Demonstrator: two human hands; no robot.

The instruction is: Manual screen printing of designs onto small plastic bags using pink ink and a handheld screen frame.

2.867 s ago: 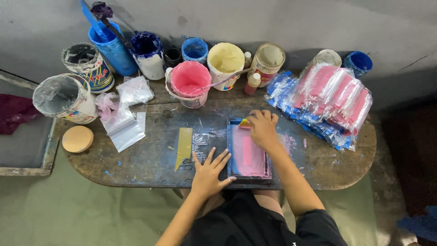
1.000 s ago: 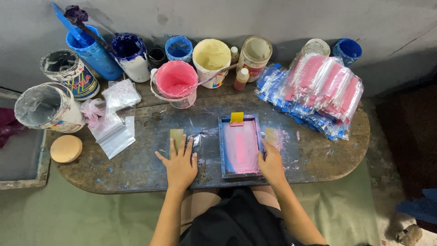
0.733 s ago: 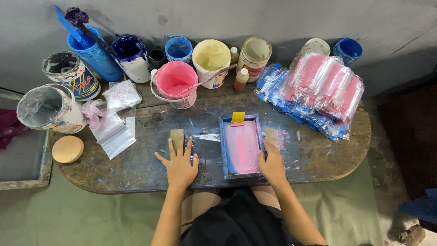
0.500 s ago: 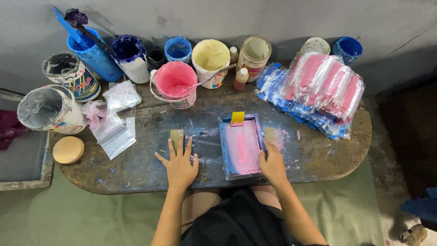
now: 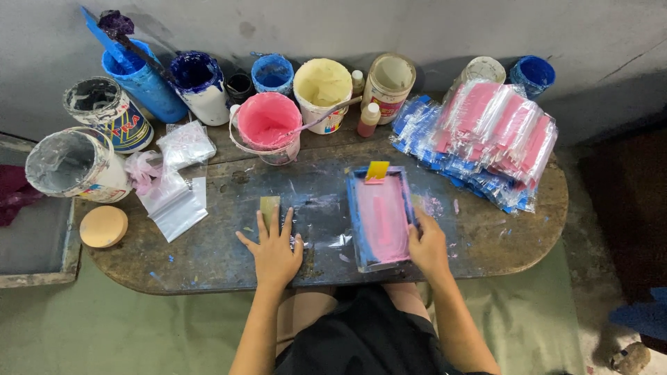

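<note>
A small blue-framed printing screen (image 5: 379,217) smeared with pink ink lies on the dark work plate (image 5: 316,187) of the table. A yellow squeegee (image 5: 377,171) rests on its far end. My right hand (image 5: 427,244) grips the frame's right edge near the front corner. Flat beside it, fingers spread, my left hand (image 5: 272,247) presses on the plate where a clear plastic bag (image 5: 326,236) lies left of the screen. A tan strip (image 5: 269,205) sits just beyond my left fingertips.
Paint buckets line the back wall: blue (image 5: 139,80), white-and-blue (image 5: 198,83), pink (image 5: 269,125), cream (image 5: 322,85). A stack of pink and blue packed bags (image 5: 486,139) fills the right side. Clear bags (image 5: 174,201), a grey bucket (image 5: 73,163) and a tan lid (image 5: 103,226) sit left.
Since 2.9 s ago my right hand came off the top of the screen to its right edge, and my left hand slid left onto the plate. Over the last second nothing moved.
</note>
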